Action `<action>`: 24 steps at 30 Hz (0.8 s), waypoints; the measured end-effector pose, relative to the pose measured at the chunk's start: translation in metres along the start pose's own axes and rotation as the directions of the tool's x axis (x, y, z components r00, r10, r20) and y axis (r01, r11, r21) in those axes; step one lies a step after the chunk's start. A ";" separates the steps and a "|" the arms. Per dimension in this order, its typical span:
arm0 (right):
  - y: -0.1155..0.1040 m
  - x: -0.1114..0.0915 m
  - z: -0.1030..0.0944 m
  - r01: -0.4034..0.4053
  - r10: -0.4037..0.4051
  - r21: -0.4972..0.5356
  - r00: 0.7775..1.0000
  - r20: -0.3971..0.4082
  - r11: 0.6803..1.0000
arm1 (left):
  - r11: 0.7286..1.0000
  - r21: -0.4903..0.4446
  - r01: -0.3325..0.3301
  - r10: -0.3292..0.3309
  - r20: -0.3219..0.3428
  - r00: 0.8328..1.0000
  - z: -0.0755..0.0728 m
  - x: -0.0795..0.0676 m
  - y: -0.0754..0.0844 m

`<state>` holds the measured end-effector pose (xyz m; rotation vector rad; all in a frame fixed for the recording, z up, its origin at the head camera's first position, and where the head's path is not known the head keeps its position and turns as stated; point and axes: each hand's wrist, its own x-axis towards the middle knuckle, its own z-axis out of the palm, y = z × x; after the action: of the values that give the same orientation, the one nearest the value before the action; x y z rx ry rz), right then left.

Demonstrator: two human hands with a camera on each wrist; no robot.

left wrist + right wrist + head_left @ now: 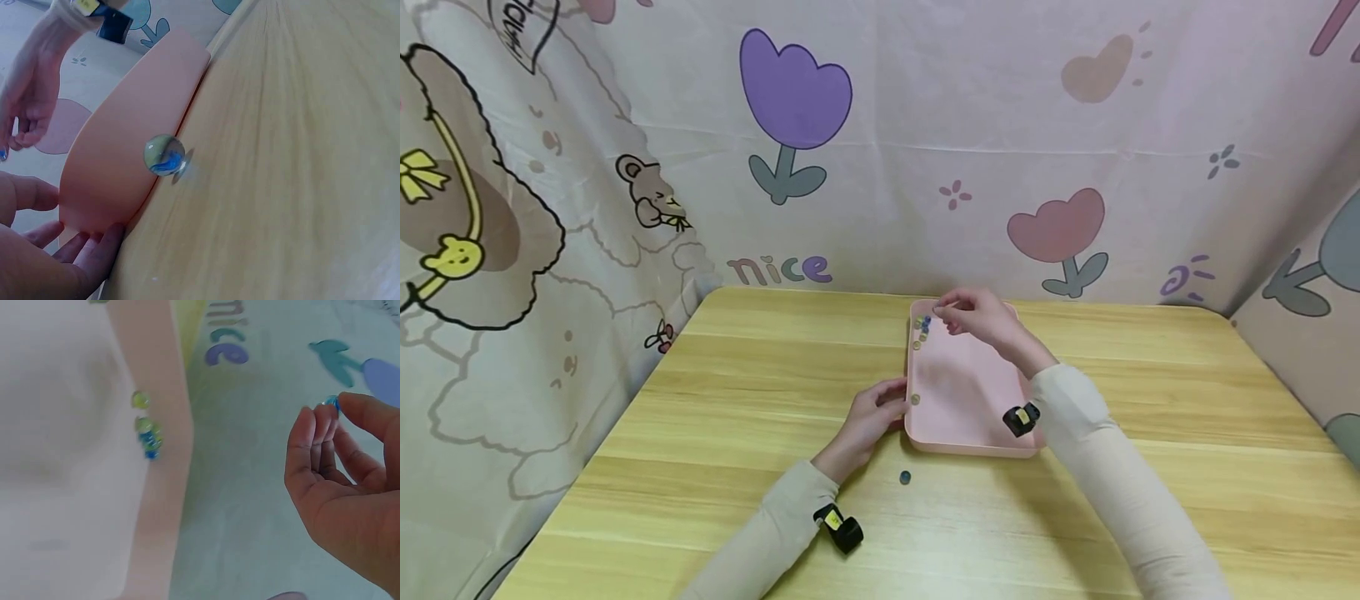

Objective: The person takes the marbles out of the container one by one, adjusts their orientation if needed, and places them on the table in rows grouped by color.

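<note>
My right hand (977,319) pinches a small blue-and-clear glass marble (330,401) between thumb and fingertips, raised above the far end of a pink tray (970,392). Below it and to the left, several blue and yellowish marbles (147,434) cluster inside along the tray's left wall. A single yellowish marble (915,400) lies farther forward by that same wall. My left hand (867,421) rests its fingers against the outside of the tray's left side. On the table, a clear marble (164,155) with a blue swirl sits just in front of the tray.
The wooden table (737,400) extends to both sides of the tray. A printed cloth backdrop (910,225) hangs right behind the table's far edge. Each sleeve carries a small black wrist camera (842,532).
</note>
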<state>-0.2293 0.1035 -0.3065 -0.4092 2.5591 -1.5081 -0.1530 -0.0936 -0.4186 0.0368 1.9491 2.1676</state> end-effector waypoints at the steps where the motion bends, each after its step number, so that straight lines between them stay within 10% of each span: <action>1: -0.002 -0.004 0.000 0.003 -0.003 -0.001 1.000 -0.004 1.000 | 1.000 -0.001 0.002 -0.002 -0.001 1.000 0.000 0.000 0.000; 11: 0.005 -0.041 0.005 0.162 -0.157 0.074 0.985 -0.070 0.984 | 1.000 0.008 -0.012 0.012 0.011 1.000 -0.001 0.000 -0.001; 24: 0.015 -0.078 0.018 0.081 -0.073 0.212 0.996 -0.046 0.974 | 1.000 0.005 -0.005 0.005 0.003 1.000 0.000 -0.001 0.001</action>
<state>-0.1530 0.1193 -0.3297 -0.4596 2.3988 -1.8118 -0.1518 -0.0937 -0.4178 0.0463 1.9548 2.1648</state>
